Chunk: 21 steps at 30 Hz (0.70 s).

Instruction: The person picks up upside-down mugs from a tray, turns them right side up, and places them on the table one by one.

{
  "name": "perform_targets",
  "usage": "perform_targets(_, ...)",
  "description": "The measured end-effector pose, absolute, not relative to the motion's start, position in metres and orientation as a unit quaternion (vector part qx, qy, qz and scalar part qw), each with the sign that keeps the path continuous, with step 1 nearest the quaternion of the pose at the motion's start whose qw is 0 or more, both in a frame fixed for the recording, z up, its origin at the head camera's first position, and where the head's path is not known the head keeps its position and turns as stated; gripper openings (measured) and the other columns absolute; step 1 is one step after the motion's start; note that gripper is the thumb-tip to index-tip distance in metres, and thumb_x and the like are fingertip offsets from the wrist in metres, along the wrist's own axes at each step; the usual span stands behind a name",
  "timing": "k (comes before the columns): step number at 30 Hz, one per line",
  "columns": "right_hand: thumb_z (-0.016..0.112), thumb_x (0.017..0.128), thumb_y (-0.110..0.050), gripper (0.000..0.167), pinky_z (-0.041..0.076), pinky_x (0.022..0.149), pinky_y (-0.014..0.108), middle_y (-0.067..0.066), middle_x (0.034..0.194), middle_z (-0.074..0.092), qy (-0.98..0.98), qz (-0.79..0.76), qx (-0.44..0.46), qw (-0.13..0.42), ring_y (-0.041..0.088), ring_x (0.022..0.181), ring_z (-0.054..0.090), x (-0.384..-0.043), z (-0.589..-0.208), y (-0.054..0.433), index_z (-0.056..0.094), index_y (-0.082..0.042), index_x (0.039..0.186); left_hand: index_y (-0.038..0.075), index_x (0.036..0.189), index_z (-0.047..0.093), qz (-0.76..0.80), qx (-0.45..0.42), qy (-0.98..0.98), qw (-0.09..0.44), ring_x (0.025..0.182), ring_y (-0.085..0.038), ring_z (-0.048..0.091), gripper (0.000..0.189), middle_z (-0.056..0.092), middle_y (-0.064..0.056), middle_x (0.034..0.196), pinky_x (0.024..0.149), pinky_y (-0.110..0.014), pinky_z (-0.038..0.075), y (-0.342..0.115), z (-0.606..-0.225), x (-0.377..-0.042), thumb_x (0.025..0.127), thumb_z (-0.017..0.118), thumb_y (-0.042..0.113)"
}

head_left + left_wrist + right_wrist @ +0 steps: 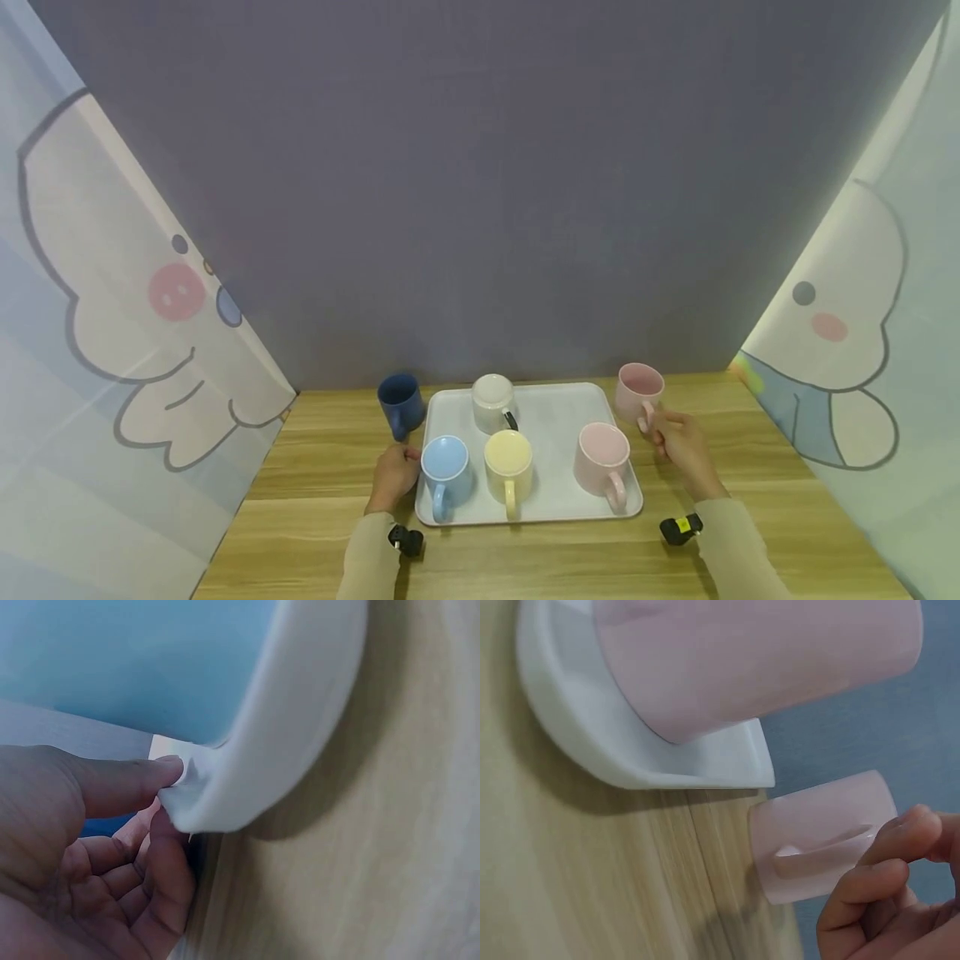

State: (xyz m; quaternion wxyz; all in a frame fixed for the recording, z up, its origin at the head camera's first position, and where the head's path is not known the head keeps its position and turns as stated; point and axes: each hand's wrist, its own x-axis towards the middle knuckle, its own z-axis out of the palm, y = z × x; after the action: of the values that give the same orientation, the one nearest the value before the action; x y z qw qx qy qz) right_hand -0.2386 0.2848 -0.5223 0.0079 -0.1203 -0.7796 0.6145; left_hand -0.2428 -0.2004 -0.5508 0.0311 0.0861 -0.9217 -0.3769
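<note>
My left hand (396, 473) pinches the left rim of a white tray (543, 500) between thumb and fingers. Close beside that hand, a light blue mug (447, 475) stands on the tray. A dark blue mug (402, 402) sits on the table just beyond my left hand. My right hand (682, 442), fingers loosely bent, is at the handle of a light pink mug (637, 392) standing on the table off the tray's right side. In the right wrist view, the fingertips (911, 825) overlap the upper end of this handle, whose length shows uncovered.
Also on the tray are a cream-yellow mug (508, 467), another pink mug (600, 458) at the right and a white mug (491, 404) with a dark mark on its handle. A grey panel (480, 208) rises behind the wooden table (540, 567); printed curtains (97, 375) flank it.
</note>
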Motion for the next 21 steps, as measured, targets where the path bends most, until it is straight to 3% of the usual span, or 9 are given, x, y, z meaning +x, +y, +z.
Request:
perform_targets(3,0.051,0.107,-0.024,0.039,0.048,0.057,0.024,-0.004,0.072,0.056,-0.811,0.576,-0.103,0.005,0.006,0.06,0.051,-0.228,-0.518,0.281,0.051,0.011,0.126,-0.001,0.091,0.074,-0.374,0.083,-0.923,0.036,0.078,-0.024,0.063,0.013,0.07,-0.012,0.084,0.068,-0.036,0.05,-0.2,-0.55,-0.243,0.086,0.066,0.009)
perform_targets(11,0.054,0.106,-0.018,0.026,0.047,0.058,0.022,0.003,0.083,0.06,-0.832,0.55,0.017,-0.065,0.007,0.066,0.053,-0.201,-0.512,0.273,0.056,0.007,0.113,0.0,0.09,0.073,-0.377,0.082,-0.922,0.04,0.077,-0.023,0.062,0.012,0.069,-0.011,0.082,0.068,-0.035,0.05,-0.2,-0.548,-0.242,0.086,0.065,0.008)
perform_targets(14,0.056,0.106,-0.02,0.027,0.044,0.056,0.021,0.003,0.081,0.061,-0.835,0.541,0.06,-0.082,0.008,0.066,0.054,-0.194,-0.512,0.271,0.059,0.006,0.105,-0.001,0.09,0.073,-0.378,0.078,-0.922,0.04,0.077,-0.023,0.062,0.012,0.069,-0.012,0.082,0.068,-0.036,0.05,-0.2,-0.548,-0.241,0.086,0.065,0.007)
perform_targets(21,0.057,0.105,-0.023,0.03,0.046,0.054,0.022,0.001,0.078,0.061,-0.827,0.543,0.096,-0.108,0.007,0.065,0.056,-0.184,-0.51,0.264,0.065,0.006,0.105,-0.001,0.089,0.073,-0.38,0.069,-0.922,0.036,0.075,-0.021,0.061,0.013,0.069,-0.011,0.082,0.066,-0.034,0.049,-0.202,-0.55,-0.243,0.085,0.062,0.004)
